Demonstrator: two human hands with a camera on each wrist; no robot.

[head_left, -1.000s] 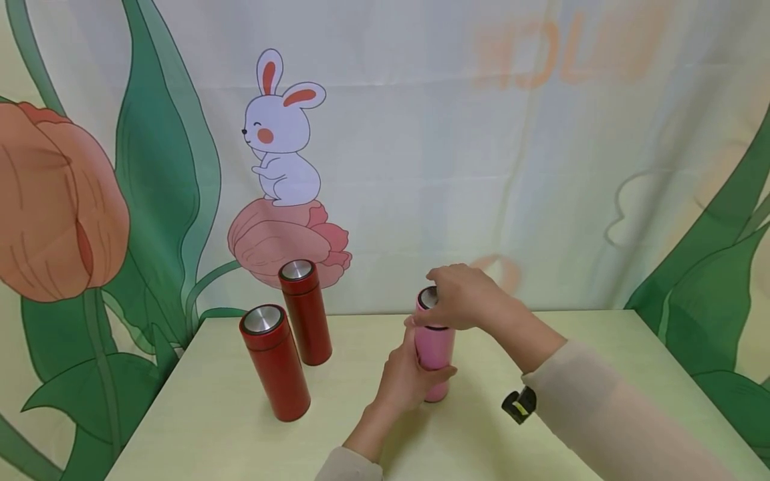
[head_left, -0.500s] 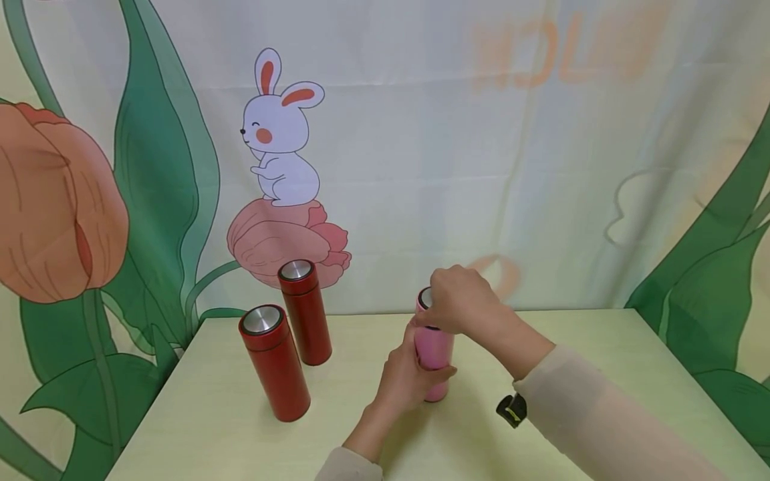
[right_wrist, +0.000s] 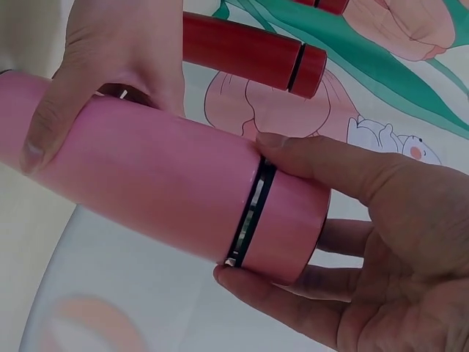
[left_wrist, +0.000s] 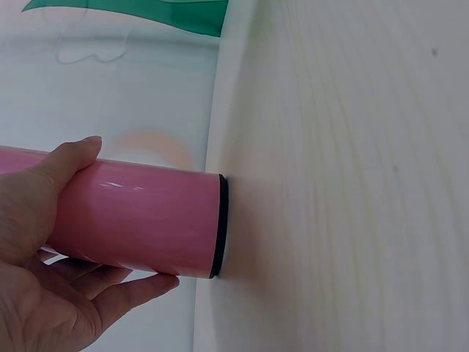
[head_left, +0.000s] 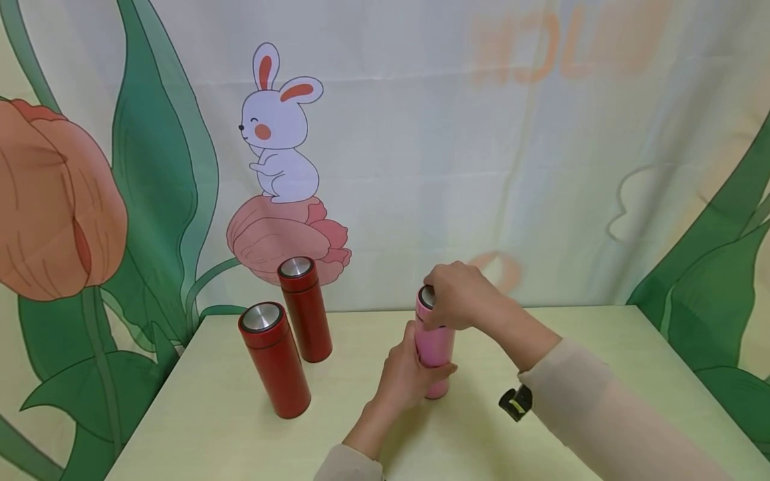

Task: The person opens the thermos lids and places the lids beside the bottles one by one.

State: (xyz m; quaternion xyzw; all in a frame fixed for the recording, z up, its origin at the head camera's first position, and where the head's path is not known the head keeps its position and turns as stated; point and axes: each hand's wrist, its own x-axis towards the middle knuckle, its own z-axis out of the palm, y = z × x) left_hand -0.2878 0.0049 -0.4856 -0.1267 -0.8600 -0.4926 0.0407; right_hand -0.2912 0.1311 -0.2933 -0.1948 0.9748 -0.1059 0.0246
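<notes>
The back of the scene is filled by a printed cloth [head_left: 391, 167], on which a rabbit and tulips are drawn. In front of it a pale bench [head_left: 192, 427] is set, and three bottles are carried by it. The near red bottle [head_left: 278, 367] is stood at the left, with the far red bottle [head_left: 309, 321] placed just behind it. Both are topped with steel-faced lids, and neither is touched.

The pink bottle [head_left: 434, 346] is held upright toward the back of the bench, well to the right of the red pair. Its base is seen at the bench surface, though contact cannot be confirmed. Its body is wrapped by the grip of the left hand [head_left: 403, 376], thumb on one side and fingers on the other. The cap [right_wrist: 289, 227] is pinched between thumb and fingers by the right hand [head_left: 460, 297].

As judged here, the hold on body and cap is done, and the cap has not been parted from the bottle. Between the two a dark band [right_wrist: 253, 213] with bright glints is shown. Whether loosening or tightening is left to be finished cannot be told.
</notes>
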